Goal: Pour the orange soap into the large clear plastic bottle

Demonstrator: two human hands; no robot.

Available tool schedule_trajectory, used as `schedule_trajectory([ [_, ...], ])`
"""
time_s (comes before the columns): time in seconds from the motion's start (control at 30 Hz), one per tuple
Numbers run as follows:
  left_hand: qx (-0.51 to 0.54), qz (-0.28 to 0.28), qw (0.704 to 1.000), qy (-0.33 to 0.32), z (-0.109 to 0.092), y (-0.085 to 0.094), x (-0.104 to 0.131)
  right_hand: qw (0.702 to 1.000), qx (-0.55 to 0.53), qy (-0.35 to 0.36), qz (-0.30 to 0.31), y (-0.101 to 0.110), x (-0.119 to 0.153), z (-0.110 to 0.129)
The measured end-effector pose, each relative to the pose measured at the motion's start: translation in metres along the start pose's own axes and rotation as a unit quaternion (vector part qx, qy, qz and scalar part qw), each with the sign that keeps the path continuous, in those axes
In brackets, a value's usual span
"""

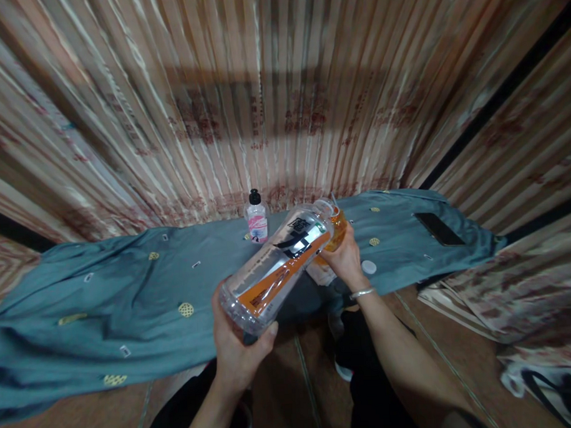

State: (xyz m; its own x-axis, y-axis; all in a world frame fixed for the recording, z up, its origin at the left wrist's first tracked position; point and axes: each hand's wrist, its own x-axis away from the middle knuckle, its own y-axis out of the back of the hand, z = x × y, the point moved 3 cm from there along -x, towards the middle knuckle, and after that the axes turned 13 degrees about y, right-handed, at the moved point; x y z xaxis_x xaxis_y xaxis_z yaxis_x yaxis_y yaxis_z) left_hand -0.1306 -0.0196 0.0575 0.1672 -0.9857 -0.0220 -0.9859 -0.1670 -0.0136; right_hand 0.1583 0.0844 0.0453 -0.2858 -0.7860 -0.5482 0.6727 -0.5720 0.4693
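My left hand [241, 356] is closed around the base of a large clear plastic bottle [278, 270] with an orange, black and silver label. The bottle lies tilted, its mouth up and to the right, against the top of an amber container [336, 231]. That container sits in the closed fingers of my right hand [347, 255], which hide part of it. Whether liquid passes between the two I cannot tell. A round white cap [369, 267] lies beside my right wrist. Below the bottle's neck, a pale crumpled packet or cloth [321, 274] shows in part.
A small clear bottle [256, 222] with a black cap and pink label stands behind the large one. To the right, a dark phone [438, 228] rests on the teal cloth [142, 287]. Patterned curtains [281, 102] hang behind; a bag [554, 385] is on the floor.
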Motion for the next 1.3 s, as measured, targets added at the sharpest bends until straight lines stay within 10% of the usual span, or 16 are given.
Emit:
schedule_trajectory([
  [1.3, 0.009, -0.045, 0.999, -0.015, 0.0041, -0.0054, 0.0051, 1.0, 0.016, -0.015, 0.015, 0.0004, 0.0011, 0.0024],
])
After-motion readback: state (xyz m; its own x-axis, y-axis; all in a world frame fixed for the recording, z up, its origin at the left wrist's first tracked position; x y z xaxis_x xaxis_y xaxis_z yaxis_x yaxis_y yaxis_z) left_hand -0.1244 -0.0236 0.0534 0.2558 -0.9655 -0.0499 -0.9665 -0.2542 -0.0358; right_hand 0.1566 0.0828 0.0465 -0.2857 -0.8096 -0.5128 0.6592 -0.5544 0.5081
